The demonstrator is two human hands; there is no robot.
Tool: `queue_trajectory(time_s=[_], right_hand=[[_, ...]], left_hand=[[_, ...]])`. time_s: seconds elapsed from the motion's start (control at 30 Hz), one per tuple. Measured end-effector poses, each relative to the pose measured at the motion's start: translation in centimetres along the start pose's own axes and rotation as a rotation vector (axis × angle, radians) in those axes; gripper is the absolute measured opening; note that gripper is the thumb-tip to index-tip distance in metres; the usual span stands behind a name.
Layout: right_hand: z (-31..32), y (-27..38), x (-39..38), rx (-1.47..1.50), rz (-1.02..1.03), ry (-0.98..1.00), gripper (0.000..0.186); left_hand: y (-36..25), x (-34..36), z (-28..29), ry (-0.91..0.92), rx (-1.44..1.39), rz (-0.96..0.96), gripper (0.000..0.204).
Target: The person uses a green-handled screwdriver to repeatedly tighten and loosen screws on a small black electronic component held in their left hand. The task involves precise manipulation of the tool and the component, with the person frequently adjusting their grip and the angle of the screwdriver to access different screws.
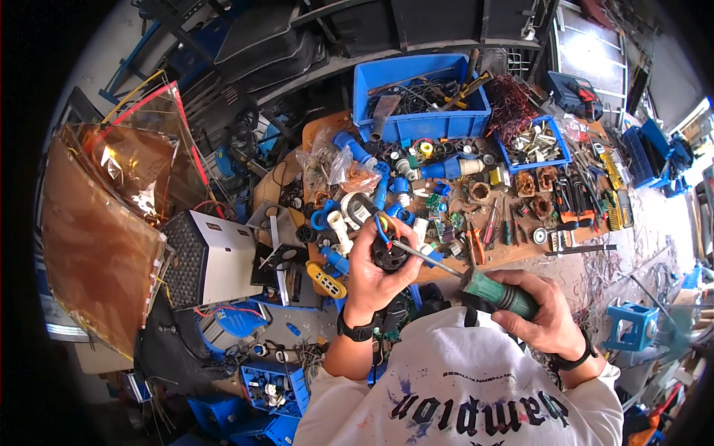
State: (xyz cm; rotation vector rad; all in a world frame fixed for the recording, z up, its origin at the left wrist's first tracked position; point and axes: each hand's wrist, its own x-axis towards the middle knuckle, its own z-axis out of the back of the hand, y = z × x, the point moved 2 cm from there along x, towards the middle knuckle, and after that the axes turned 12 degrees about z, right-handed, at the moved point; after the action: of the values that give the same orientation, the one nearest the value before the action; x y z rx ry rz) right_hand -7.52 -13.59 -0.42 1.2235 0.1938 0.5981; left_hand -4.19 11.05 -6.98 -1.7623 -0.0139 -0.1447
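Workshop — cluttered bench (513, 251), pliers (477, 246), blue tool bin (435, 127)

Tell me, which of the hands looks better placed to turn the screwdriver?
Probably the right hand: it grips the green-handled screwdriver, which points toward the black round part. The left hand is occupied holding that part.

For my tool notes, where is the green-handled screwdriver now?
Head view, right of centre: the screwdriver is in the right hand, its shaft pointing toward the black part in the left hand.
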Motion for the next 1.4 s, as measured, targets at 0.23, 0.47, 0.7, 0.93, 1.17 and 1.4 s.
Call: queue_trajectory(time_s=[0.23, 0.47, 0.7, 0.93, 1.17, 1.4], right_hand=[[0.0, 0.0, 0.3, -0.018, 0.005, -0.011, 0.044], [0.1, -0.4, 0.4, -0.032, -0.021, -0.010, 0.044], [0.2, -0.3, 0.4, 0.027, -0.059, -0.017, 0.043], [0.5, 0.1, 0.3, 0.302, -0.218, 0.021, 0.043], [0.6, 0.1, -0.1, 0.857, -0.534, 0.024, 0.042], [0.3, 0.1, 0.1, 0.873, -0.524, 0.034, 0.043]], left_hand=[[-0.2, 0.4, -0.4, -0.019, 0.069, -0.032, 0.032], [0.1, 0.9, -0.5, -0.016, 0.073, -0.042, 0.031], [0.5, 1.0, -0.6, -0.041, 0.124, -0.049, 0.030], [0.6, 1.0, -0.9, -0.067, 0.123, -0.086, 0.032], [0.6, 0.9, -1.1, -0.100, 0.178, -0.110, 0.033], [0.8, 1.0, -1.2, -0.130, 0.265, -0.166, 0.034]])
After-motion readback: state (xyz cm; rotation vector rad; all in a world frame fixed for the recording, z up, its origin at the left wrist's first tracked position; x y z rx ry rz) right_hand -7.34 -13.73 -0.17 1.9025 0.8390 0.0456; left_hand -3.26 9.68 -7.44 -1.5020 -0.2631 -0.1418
